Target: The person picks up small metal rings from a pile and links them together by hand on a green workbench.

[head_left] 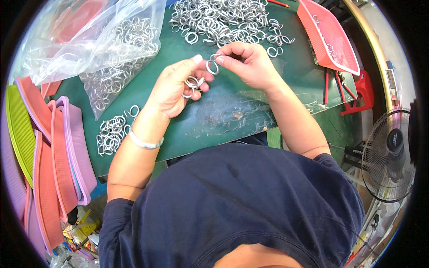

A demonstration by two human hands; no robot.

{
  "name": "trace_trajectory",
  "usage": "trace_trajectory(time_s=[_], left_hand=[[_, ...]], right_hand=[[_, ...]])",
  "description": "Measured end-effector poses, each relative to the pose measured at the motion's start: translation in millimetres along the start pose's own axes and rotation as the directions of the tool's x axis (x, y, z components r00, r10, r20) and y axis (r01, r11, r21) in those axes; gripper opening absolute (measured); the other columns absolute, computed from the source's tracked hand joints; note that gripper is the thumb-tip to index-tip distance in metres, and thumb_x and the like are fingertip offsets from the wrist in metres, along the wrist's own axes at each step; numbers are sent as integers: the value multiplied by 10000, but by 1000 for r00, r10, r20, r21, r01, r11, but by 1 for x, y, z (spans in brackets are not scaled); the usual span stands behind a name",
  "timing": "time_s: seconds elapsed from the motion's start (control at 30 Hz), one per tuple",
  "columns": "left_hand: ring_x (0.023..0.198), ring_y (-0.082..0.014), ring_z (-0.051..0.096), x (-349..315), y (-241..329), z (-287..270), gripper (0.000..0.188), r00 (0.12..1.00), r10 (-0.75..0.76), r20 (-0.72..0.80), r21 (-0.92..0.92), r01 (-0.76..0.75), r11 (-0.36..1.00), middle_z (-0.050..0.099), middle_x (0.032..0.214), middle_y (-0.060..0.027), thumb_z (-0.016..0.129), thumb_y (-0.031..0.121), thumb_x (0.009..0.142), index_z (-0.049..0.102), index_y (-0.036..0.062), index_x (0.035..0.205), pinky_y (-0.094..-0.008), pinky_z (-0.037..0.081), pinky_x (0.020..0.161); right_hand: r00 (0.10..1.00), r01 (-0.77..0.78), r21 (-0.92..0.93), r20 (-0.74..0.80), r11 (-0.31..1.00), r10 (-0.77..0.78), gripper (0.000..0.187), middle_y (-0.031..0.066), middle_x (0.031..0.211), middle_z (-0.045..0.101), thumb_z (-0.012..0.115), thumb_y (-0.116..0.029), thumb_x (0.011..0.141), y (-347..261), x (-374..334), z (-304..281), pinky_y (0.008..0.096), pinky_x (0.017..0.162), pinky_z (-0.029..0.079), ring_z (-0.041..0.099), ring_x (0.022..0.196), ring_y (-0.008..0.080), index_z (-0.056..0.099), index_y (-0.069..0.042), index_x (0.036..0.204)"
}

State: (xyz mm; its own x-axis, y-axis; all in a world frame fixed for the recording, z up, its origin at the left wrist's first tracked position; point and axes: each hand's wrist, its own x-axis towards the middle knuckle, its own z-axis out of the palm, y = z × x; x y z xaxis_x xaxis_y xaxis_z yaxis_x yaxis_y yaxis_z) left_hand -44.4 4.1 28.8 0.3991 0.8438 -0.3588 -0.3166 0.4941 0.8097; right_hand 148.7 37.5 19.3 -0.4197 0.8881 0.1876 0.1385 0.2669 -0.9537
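Over the middle of the green table, my left hand [176, 82] holds several silver metal rings [193, 84] in its curled fingers. One more ring [212, 67] stands up between the two hands, near the left fingertips. My right hand [248, 64] pinches at the top of that ring with thumb and forefinger. Just beyond the hands lies a big heap of the same silver rings [219, 20]. A smaller pile of rings [111, 134] sits to the left of my left forearm, which wears a pale bangle [145, 142].
A clear plastic bag [129, 67] full of rings lies at the far left. Coloured plastic baskets [53, 156] are stacked beside the table's left edge. A pink basket [328, 38] with a few rings, red-handled pliers [339, 85], a red stool [362, 91] and a fan [389, 154] are at right.
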Motion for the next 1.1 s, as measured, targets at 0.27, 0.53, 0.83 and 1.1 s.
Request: trace_trajectory(time_s=[0.27,0.53,0.83,1.1], left_hand=[[573,-67,501,1,-7,7,187,998,48,-28,19,-48,999,591,776,-51,546,227,858,569,47,904,-149,356,430],[589,-62,504,1,-10,9,130,986,163,-26,19,-162,987,573,760,-37,563,179,846,520,64,887,-146,360,458],[680,-65,500,7,-21,13,433,685,728,-40,651,-534,539,540,803,-22,727,89,672,504,7,1034,-193,438,606],[680,-55,485,8,-25,10,399,595,802,44,708,-586,395,522,824,-20,714,29,686,533,-16,1040,-164,420,583]], right_hand=[[998,60,110,14,992,-62,100,16,778,610,592,-30,798,1,-1,4,192,639,454,552,718,52,609,15,885],[994,97,58,51,994,-100,117,9,793,602,599,-25,787,-3,-2,3,190,642,444,544,723,54,602,2,901],[994,44,154,90,987,-58,97,4,774,602,596,-55,786,5,-1,6,207,662,444,539,719,60,600,-9,871],[975,-137,324,211,936,69,145,11,833,617,561,-75,817,1,-1,7,203,674,440,537,738,53,603,-2,935]])
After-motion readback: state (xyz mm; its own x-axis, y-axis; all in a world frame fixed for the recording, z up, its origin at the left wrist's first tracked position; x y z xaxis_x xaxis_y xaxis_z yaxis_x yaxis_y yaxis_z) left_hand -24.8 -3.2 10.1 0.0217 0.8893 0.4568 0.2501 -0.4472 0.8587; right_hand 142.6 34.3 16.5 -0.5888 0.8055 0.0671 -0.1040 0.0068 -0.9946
